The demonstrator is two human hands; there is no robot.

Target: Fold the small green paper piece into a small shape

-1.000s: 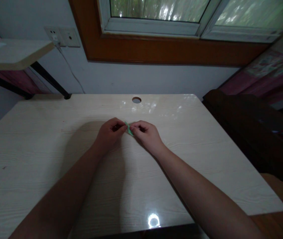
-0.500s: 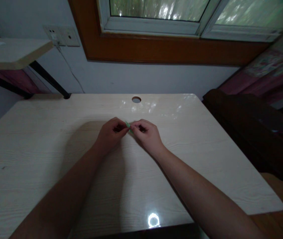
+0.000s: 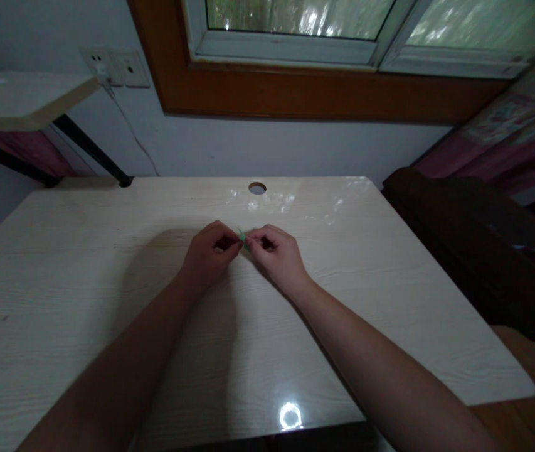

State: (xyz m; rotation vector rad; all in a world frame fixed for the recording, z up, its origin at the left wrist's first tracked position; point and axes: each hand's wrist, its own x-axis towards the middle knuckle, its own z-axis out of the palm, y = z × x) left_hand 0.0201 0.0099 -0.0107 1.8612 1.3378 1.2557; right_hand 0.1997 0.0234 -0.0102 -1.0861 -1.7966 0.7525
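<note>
A small green piece of folded paper (image 3: 243, 238) is pinched between my two hands over the middle of a pale wooden desk (image 3: 107, 270). My left hand (image 3: 211, 253) is closed, its thumb and fingertips gripping the paper's left side. My right hand (image 3: 276, 254) is closed too, pinching the paper's right side. Most of the paper is hidden by my fingers. Both forearms reach in from the bottom edge of the view.
A round cable hole (image 3: 257, 188) sits near the desk's far edge. A wall socket (image 3: 115, 67) with a cord and a side shelf (image 3: 22, 100) are at the upper left. A window (image 3: 342, 31) is above, and dark furniture (image 3: 474, 245) stands at the right.
Both hands have crept slightly up and away from me with the green paper. Less of the paper shows between the fingertips now.
</note>
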